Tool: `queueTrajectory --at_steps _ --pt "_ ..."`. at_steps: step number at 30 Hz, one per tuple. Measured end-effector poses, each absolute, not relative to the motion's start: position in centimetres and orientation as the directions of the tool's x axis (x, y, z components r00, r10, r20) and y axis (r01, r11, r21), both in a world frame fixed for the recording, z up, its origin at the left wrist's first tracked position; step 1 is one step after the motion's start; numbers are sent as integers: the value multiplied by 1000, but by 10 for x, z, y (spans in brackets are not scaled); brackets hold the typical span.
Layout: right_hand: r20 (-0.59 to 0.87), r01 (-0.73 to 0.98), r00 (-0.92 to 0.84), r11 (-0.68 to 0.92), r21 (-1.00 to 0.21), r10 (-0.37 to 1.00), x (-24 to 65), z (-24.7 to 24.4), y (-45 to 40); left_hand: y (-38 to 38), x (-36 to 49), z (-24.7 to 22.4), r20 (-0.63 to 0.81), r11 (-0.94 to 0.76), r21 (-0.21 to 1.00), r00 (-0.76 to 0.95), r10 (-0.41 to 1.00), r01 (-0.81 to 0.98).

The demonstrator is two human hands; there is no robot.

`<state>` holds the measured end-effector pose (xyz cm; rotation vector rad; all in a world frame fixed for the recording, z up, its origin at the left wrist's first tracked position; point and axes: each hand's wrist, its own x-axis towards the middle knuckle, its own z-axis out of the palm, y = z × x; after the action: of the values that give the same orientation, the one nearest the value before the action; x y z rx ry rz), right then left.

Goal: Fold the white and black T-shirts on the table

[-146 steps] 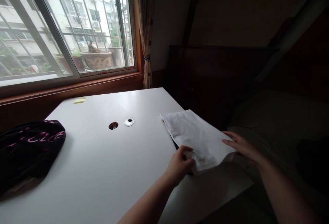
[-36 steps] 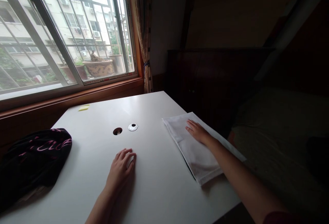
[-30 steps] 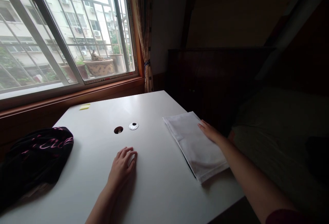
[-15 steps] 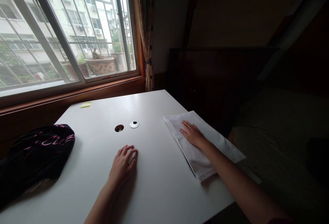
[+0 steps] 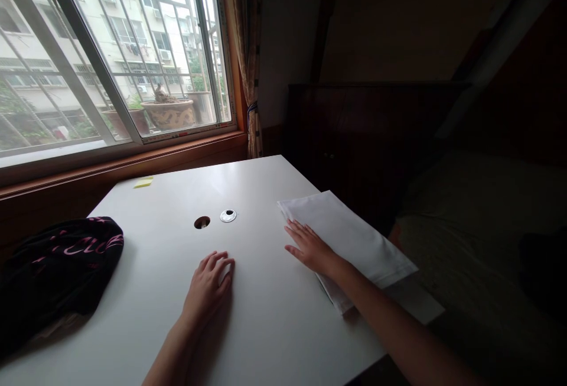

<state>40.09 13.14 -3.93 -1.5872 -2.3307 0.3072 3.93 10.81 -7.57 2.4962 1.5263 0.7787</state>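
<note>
A folded white cloth lies flat near the right edge of the white table. Over the cloth's left edge is my right hand, palm down with its fingers spread, holding nothing. My left hand rests on the bare tabletop left of the cloth, fingers apart and slightly bent, with nothing in it. Just beyond my left hand are a round hole in the table and a silver ring-shaped cover.
A black cloth item with pink lettering lies at the table's left side. A yellow paper note is by the far left edge. Behind the table are a barred window and a tied curtain; dark furniture stands at the right.
My right hand has slid left from the middle of the white cloth to its left edge. My left hand stays in place on the table. The view has shifted slightly.
</note>
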Motion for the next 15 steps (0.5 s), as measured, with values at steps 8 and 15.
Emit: queueTrajectory --at_steps 8,15 --pt "96 332 29 81 -940 995 463 -32 124 108 39 -77 373 -495 351 366 853 795" --pt "294 777 376 -126 -616 879 547 -26 93 110 37 -81 375 -504 341 377 847 794"
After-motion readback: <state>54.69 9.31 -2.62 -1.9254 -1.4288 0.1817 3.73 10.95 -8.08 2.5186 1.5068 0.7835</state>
